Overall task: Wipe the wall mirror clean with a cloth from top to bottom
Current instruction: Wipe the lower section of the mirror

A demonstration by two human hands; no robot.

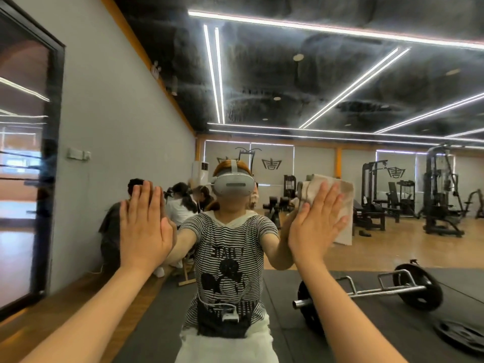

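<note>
The wall mirror (301, 82) fills nearly the whole view and shows a gym hall and my own reflection. My left hand (142, 226) lies flat on the glass at head height with straight fingers and holds nothing. My right hand (315, 226) presses a pale, folded cloth (343, 205) flat against the mirror, fingers straight and spread over it. The cloth sticks out above and to the right of that hand. Both arms reach up from the bottom of the view.
In the reflection a barbell (374, 290) lies on dark mats at lower right, with a loose weight plate (461, 334) beside it. Weight machines (440, 192) stand at the back right. Several people sit by the grey wall (117, 132) on the left. A dark-framed panel (52, 163) is at far left.
</note>
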